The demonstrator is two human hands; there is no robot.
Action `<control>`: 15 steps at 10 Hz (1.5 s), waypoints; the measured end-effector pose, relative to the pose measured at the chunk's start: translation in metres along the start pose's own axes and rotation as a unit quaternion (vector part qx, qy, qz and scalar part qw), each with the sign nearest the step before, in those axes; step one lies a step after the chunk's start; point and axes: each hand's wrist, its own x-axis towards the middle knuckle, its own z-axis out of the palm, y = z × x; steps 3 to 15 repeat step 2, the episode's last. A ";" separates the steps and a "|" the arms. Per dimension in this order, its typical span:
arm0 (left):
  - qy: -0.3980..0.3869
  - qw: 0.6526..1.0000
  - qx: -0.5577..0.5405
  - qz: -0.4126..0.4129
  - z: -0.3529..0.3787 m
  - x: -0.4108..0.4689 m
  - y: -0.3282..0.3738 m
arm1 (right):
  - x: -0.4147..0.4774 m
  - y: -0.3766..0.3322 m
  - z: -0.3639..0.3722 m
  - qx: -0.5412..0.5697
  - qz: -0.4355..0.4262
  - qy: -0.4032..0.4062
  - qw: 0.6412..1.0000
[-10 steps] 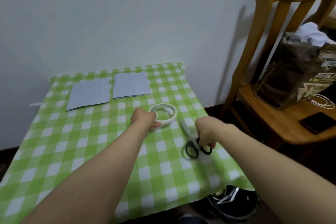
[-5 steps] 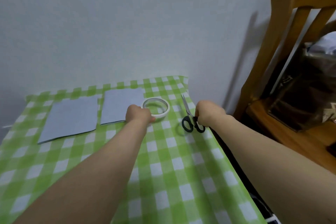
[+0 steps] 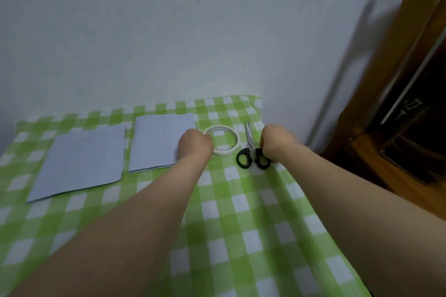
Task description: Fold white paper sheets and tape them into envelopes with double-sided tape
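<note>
Table (image 3: 241,212), work at the far edge. 2 papers flat, side by side: left sheet (image 3: 79,161), right sheet (image 3: 156,142). Possibly pre-folded, too blurry to call. No tape on them, so taping is all pending. 1 tape roll (image 3: 226,151) just right of them, my left hand (image 3: 195,143) curled on its rim. 1 scissors (image 3: 249,144), my right hand (image 3: 274,138) gripping a handle loop.

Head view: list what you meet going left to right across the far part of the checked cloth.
In order: left paper sheet → second paper sheet → left hand → tape roll → scissors → right hand → wooden chair, off the cloth.
</note>
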 end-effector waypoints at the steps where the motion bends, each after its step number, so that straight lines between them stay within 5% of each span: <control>1: -0.017 0.999 0.001 0.027 -0.016 -0.018 0.000 | -0.018 -0.005 -0.002 -0.021 0.017 0.016 1.000; 15: -0.031 0.997 -0.027 0.059 -0.035 -0.047 -0.002 | -0.047 -0.011 -0.005 0.001 -0.001 0.032 0.999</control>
